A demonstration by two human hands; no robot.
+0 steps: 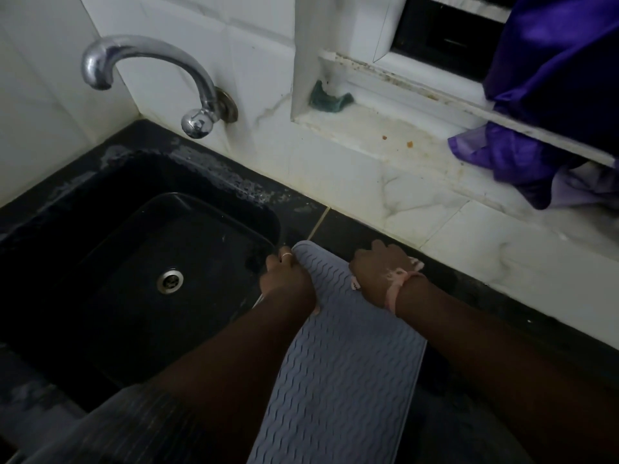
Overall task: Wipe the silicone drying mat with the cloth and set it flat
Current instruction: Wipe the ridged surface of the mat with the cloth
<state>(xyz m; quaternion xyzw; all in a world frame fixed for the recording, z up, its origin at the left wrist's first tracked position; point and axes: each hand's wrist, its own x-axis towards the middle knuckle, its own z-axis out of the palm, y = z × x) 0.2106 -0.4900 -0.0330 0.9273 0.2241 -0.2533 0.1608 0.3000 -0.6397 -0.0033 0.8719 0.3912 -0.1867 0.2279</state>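
Head view records one black sink (pixel 100 229), one grey ribbed silicone drying mat (pixel 338 380) lying on the dark counter just right of it, and two hands: left hand (pixel 284 276) gripping its far-left edge, right hand (pixel 378 272) clutching a pale cloth (pixel 402 274) at its far-right edge.

Head view, steeply down, seemingly close

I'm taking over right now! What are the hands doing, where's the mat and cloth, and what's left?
Left hand grips the mat's far left edge beside the sink.
Right hand grips the far right edge; something pink shows under it, maybe the cloth, can't tell.
Grey silicone mat lies lengthwise on the dark counter.
Wiping done: can't tell.
Left: smooth it flat, let go.
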